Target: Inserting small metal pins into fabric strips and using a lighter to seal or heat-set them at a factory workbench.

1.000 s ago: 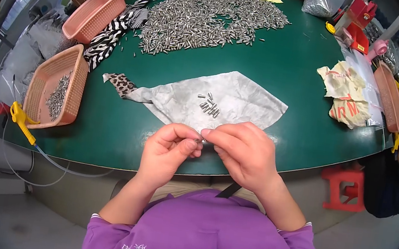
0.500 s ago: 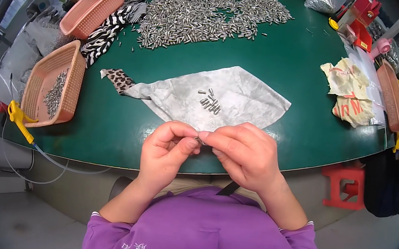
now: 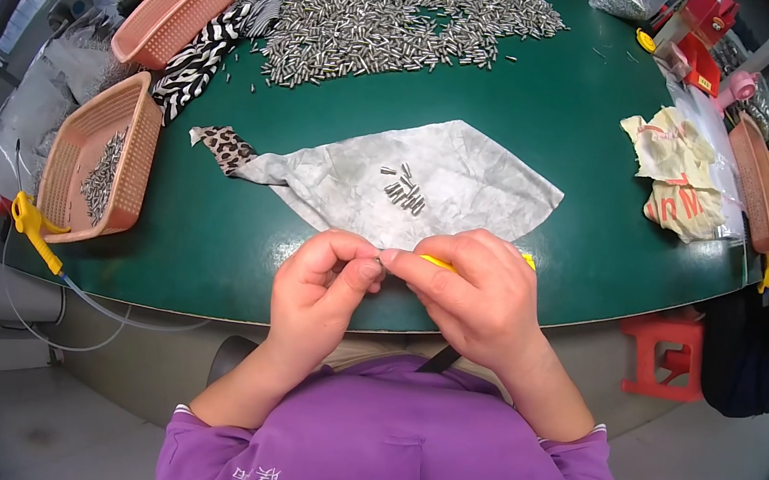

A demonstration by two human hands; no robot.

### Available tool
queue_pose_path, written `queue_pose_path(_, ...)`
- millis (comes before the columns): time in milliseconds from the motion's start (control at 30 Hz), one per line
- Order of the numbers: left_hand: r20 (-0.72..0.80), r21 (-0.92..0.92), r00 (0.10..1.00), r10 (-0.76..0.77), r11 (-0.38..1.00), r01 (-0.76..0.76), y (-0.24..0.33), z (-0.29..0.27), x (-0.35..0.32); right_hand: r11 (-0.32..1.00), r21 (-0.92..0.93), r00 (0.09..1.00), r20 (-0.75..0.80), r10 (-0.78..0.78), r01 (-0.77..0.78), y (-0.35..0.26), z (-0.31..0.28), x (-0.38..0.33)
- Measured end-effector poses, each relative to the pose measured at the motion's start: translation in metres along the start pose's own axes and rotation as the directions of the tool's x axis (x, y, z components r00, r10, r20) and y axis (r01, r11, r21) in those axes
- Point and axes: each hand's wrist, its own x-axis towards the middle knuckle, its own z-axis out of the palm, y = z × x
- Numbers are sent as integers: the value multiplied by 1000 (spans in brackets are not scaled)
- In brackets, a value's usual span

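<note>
My left hand (image 3: pixel 319 282) is closed in a pinch at the table's near edge, with a small metal pin between thumb and forefinger, mostly hidden. Right against it, my right hand (image 3: pixel 479 296) is closed around a slim yellow object (image 3: pixel 438 263). Parts of it show between the fingers and beyond the knuckles; its kind cannot be made out. Both hands' fingertips meet at the pin. Just beyond them lies a grey-white cloth (image 3: pixel 480 180) with a leopard-print end. A small group of metal pins (image 3: pixel 403 191) rests on it.
A broad heap of metal pins (image 3: pixel 384 21) covers the far table. At left are two pink baskets (image 3: pixel 136 169), a zebra-print cloth (image 3: pixel 196 65) and a yellow air gun (image 3: pixel 36 228). Crumpled cream cloths (image 3: pixel 671 166) lie at right. A red stool (image 3: pixel 660 359) stands below, beside a seated person.
Yellow parts now show in and behind my right hand, where none were visible before. My two hands stay together in nearly the same place. The pins on the cloth have not moved.
</note>
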Motion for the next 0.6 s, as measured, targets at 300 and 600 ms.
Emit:
queue_pose_path(300,-5,-104,1000,-20,994,19,-1,-1,-1,999,32,999,-50,-21,23,-2,-3,4)
queue_pose_path(600,-6,-94,1000,22,995,-23,-1,-1,-1,993,117,999,-43,-19,24,0,0,5)
